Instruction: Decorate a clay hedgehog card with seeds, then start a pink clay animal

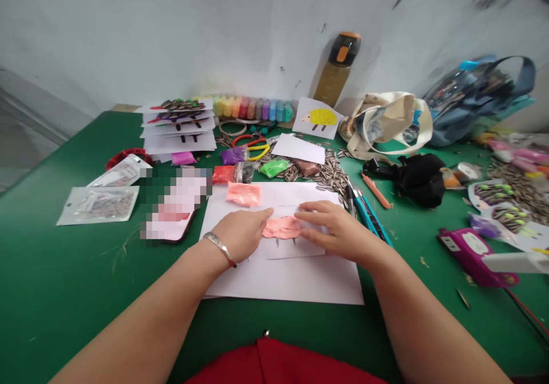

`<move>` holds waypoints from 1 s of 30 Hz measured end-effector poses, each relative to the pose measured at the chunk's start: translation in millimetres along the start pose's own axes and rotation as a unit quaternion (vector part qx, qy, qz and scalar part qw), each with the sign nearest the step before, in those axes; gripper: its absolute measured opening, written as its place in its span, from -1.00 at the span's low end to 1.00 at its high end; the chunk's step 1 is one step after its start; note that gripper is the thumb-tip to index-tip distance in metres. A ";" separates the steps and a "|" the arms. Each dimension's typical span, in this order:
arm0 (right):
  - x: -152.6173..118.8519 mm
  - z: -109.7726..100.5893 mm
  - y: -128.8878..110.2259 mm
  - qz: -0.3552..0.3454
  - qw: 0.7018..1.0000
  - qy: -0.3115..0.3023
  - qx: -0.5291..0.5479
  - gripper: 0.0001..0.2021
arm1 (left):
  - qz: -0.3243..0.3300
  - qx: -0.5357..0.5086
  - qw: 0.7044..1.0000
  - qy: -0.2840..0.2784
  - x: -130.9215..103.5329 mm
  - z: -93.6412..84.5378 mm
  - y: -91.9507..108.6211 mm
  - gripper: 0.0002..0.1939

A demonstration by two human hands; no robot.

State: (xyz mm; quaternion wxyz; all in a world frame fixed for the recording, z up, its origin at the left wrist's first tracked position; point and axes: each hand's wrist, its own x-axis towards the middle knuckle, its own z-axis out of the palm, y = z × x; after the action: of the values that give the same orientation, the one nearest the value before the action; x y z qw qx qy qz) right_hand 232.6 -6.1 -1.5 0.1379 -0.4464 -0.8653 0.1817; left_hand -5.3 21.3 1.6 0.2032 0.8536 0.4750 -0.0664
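Pink clay lies flattened on a small white card, with short dark leg marks below it. The card rests on large white sheets. My left hand touches the clay's left edge with its index finger; the other fingers are curled under and partly hidden. On the right side, my right hand has its fingers spread, their tips at the clay's right edge and on the card. A packet of pink clay lies just above my left hand.
Behind are sunflower seeds, clay packets, stacked cards and a bottle. A phone lies left; pens and a cutter, a black pouch and a magenta device are right.
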 end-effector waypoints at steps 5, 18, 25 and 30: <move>0.2 3.8 -2.2 0.016 0.999 -0.002 -0.037 -0.68 | 0.004 -0.004 1.000 0.004 -0.5 1.1 -0.2 -0.51; 7.1 5.0 -25.2 0.039 0.991 -0.024 -0.128 -0.66 | -0.005 -0.003 1.000 0.000 -0.8 -1.2 1.8 -0.51; 4.5 7.2 -17.0 0.046 0.996 -0.014 -0.071 -0.59 | -0.002 0.004 1.000 -0.003 -0.3 -2.3 2.2 -0.51; 7.5 9.2 -23.1 0.040 0.995 -0.012 -0.094 -0.64 | -0.006 0.002 1.000 0.004 -1.5 -1.0 1.8 -0.52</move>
State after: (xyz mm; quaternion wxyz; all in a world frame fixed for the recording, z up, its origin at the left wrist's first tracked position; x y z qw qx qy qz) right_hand 208.0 -14.1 0.9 0.0776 -0.4890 -0.8618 0.1104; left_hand -4.7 19.7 3.5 0.1993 0.8513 0.4810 -0.0647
